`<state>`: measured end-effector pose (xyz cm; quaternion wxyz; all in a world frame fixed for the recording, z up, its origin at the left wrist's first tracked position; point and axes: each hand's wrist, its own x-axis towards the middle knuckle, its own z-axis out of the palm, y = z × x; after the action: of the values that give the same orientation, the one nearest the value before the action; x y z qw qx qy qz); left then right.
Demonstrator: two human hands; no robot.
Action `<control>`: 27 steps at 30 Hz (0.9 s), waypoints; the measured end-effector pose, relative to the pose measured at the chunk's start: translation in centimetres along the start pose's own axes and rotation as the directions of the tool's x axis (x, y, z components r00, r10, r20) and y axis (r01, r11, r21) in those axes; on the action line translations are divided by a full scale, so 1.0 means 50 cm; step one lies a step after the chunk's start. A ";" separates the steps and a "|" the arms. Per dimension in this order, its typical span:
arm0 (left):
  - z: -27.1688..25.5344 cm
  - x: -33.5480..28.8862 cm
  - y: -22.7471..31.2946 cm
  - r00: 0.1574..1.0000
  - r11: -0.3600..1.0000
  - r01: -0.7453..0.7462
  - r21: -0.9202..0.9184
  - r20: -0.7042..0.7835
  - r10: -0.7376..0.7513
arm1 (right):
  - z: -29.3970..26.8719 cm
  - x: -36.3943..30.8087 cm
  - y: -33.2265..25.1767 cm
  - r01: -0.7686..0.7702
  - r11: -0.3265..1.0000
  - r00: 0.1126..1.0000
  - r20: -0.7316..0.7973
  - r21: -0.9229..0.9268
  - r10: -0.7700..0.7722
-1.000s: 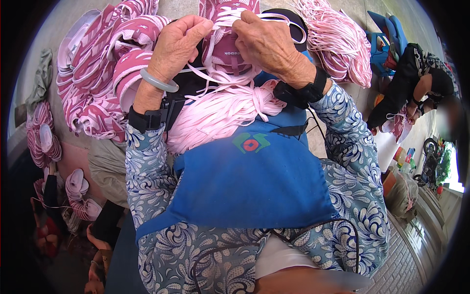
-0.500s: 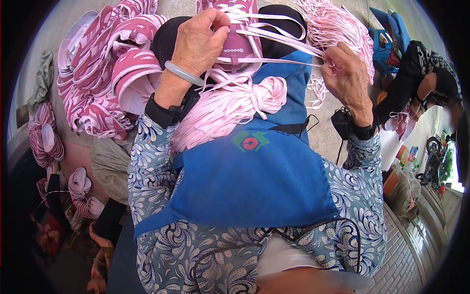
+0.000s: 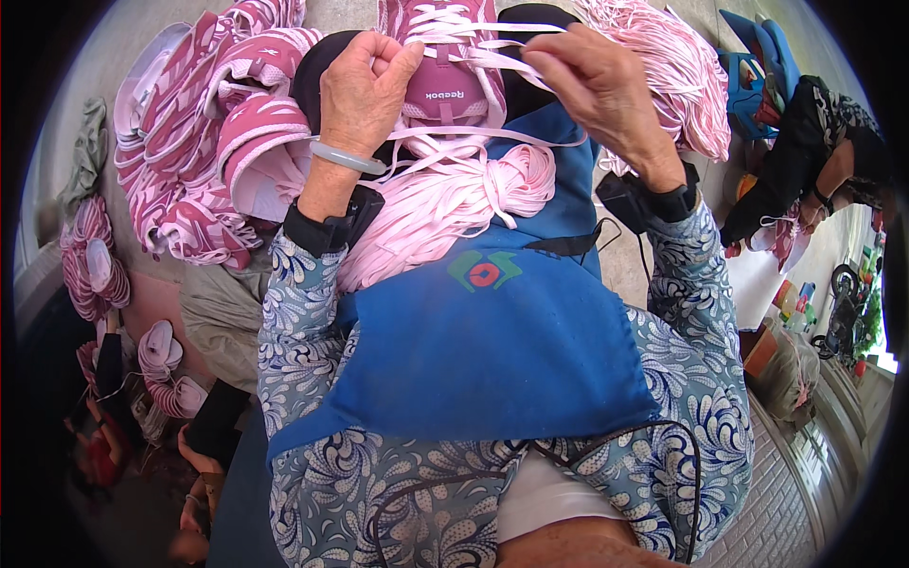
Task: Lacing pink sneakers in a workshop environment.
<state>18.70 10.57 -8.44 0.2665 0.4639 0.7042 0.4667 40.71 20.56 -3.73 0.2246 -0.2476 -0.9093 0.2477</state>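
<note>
So the pink shoe (image 3: 453,85) sits top centre, right between the two hands, with its near end pointing at the wearer and the far end cut off by the upper edge. White laces (image 3: 445,31) crisscross over it. Left hand (image 3: 367,90) is right up against the left side of the lacing, thumb and index bunched narrow at the tips, but can't tell if a lace is actually pinched in there. Right hand (image 3: 598,95) is off to the right of the shoe, fingers curled in, with strands running from the shoe up to and behind it. Again, can't tell if they've got a firm grip.

Just below the shoe, a tied bundle of pale pink laces (image 3: 417,222) lies on the blue apron (image 3: 540,350). There's a second big lace bundle (image 3: 663,80) beyond the right hand, a heap of pink shoes (image 3: 175,142) over on the left, and a co-worker (image 3: 800,166) at far right, hands at another pink shoe (image 3: 784,237).
</note>
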 end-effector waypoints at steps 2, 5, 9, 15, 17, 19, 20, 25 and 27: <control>0.003 0.010 -0.001 0.999 0.997 0.036 0.068 0.028 -0.038 | 0.037 0.023 -0.026 0.081 0.985 0.996 0.054 -0.154 -0.074; 0.012 0.020 -0.011 0.998 0.996 0.025 0.084 0.048 -0.029 | 0.076 0.038 -0.027 0.109 0.963 0.991 0.098 -0.247 -0.087; 0.025 0.024 -0.005 0.999 0.989 0.002 0.147 0.036 -0.007 | 0.091 0.055 -0.042 0.166 0.895 0.974 0.213 -0.413 -0.082; 0.008 -0.007 0.007 0.996 1.000 0.020 0.017 0.086 -0.021 | 0.032 0.034 -0.048 0.343 0.846 0.930 0.274 -0.408 -0.245; -0.004 -0.030 0.013 0.992 0.999 0.044 -0.024 0.119 -0.041 | 0.028 0.005 -0.041 0.153 0.939 0.977 0.193 -0.307 -0.096; -0.018 -0.053 0.017 0.996 0.990 -0.002 -0.138 0.091 0.014 | 0.015 0.002 -0.021 0.076 0.968 0.991 0.129 -0.238 -0.046; -0.027 -0.065 0.027 0.992 0.991 0.014 -0.131 0.125 0.003 | -0.002 0.009 -0.013 -0.091 0.977 0.976 0.178 -0.194 0.127; -0.043 -0.078 0.038 0.956 0.924 0.241 -0.297 0.235 -0.174 | -0.124 0.101 0.002 -0.303 0.953 0.943 0.149 0.023 0.296; -0.045 -0.083 0.041 0.946 0.905 0.288 -0.312 0.240 -0.218 | -0.161 0.148 -0.015 -0.297 0.931 0.945 -0.077 0.214 0.319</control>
<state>19.47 6.17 -5.88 0.4711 0.3591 0.6360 0.4946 39.00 26.86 5.07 0.2565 -0.3768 -0.8159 0.3557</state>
